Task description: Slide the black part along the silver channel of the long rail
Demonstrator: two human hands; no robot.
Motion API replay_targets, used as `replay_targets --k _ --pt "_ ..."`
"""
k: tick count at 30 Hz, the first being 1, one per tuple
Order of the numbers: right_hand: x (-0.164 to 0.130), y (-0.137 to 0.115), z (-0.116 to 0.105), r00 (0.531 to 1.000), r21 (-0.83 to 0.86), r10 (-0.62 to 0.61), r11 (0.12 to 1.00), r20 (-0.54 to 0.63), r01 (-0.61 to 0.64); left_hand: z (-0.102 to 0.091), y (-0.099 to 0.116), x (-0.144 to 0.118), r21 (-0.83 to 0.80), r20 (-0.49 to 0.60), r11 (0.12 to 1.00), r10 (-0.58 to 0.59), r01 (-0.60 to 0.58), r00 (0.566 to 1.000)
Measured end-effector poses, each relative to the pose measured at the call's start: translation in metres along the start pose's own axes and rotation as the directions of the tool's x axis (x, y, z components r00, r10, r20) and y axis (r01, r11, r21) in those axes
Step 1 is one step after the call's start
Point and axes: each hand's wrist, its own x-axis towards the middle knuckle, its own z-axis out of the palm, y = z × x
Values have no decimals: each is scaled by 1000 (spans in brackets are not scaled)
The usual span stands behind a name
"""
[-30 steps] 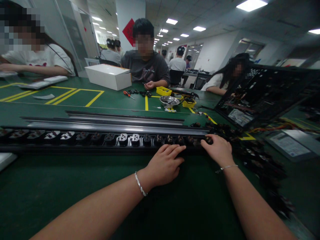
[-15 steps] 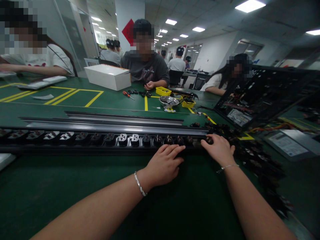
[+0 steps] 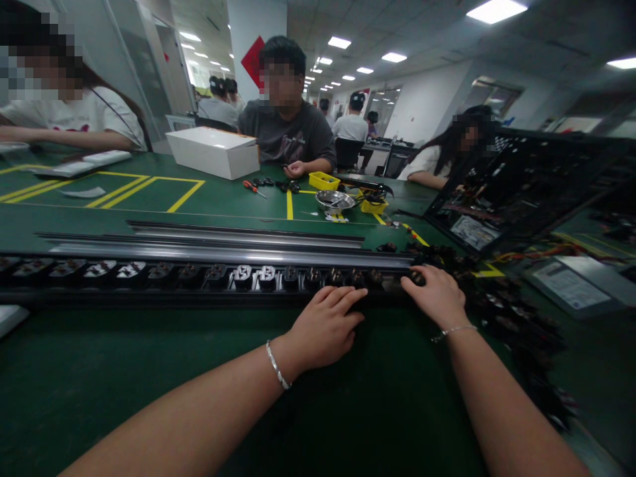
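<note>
A long black socket strip (image 3: 149, 286) runs across the green table (image 3: 124, 384), with several socket modules (image 3: 253, 275) seated along it. My left hand (image 3: 325, 328) rests flat against the strip's near edge, fingers spread toward the modules. At the strip's right end, my right hand (image 3: 437, 298) has its fingertips pressed on a dark socket module (image 3: 416, 278). A pile of loose black modules (image 3: 501, 315) lies just to the right of that hand.
Silver metal rails (image 3: 238, 242) lie behind the strip. Farther back are a white box (image 3: 213, 151), yellow bins (image 3: 324, 180), a metal bowl (image 3: 335, 201) and screwdrivers (image 3: 254, 188). An open black chassis (image 3: 517, 189) stands at right. Other people sit across the table.
</note>
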Motion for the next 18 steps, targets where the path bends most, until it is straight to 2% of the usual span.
replay_targets --k 3,8,18 --pt "1 2 2 999 -29 47 998 5 -47 0 0 0 -2 -5 1000 2 -2 1000" --pt "4 5 3 1000 16 -22 1000 0 22 1 0 0 14 -5 1000 0 0 1000" --pt "7 11 2 1000 86 -13 996 -17 14 0 0 0 29 1 1000 1 -1 1000"
